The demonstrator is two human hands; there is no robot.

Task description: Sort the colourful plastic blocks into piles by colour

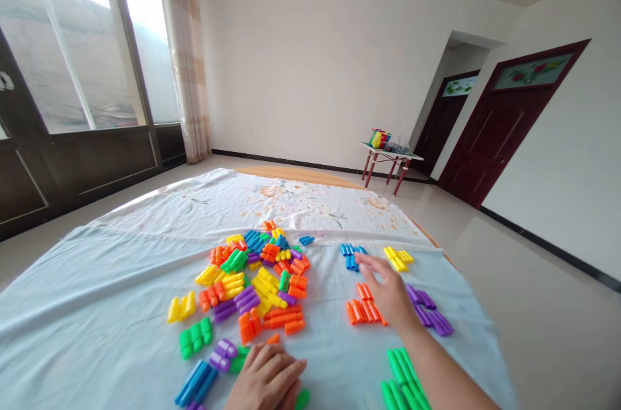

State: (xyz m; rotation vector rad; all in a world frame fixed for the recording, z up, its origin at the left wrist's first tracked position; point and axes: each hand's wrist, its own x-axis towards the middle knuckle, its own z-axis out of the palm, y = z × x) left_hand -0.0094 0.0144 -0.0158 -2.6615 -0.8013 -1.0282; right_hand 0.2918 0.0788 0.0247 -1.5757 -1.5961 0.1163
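My right hand (387, 290) reaches over the right side of the table, fingers extended and somewhat apart. Its fingertips are at the edge of a small group of blue plastic blocks (350, 256), touching or just above them. Orange blocks (361, 312) lie just below that hand, and purple blocks (431, 311) lie to the right of its wrist. My left hand (268, 376) rests low on the cloth with its fingers loosely laid out. Green blocks (303, 399) show partly from beside and under it. A mixed pile of coloured blocks (266, 287) spreads out beyond the left hand.
Yellow blocks (398, 258) sit at the far right, and green blocks (405, 381) lie beside my right forearm. A pale blue floral cloth (121, 306) covers the round table. Beyond it stands a small folding table (395, 154) with a colourful bag (379, 138).
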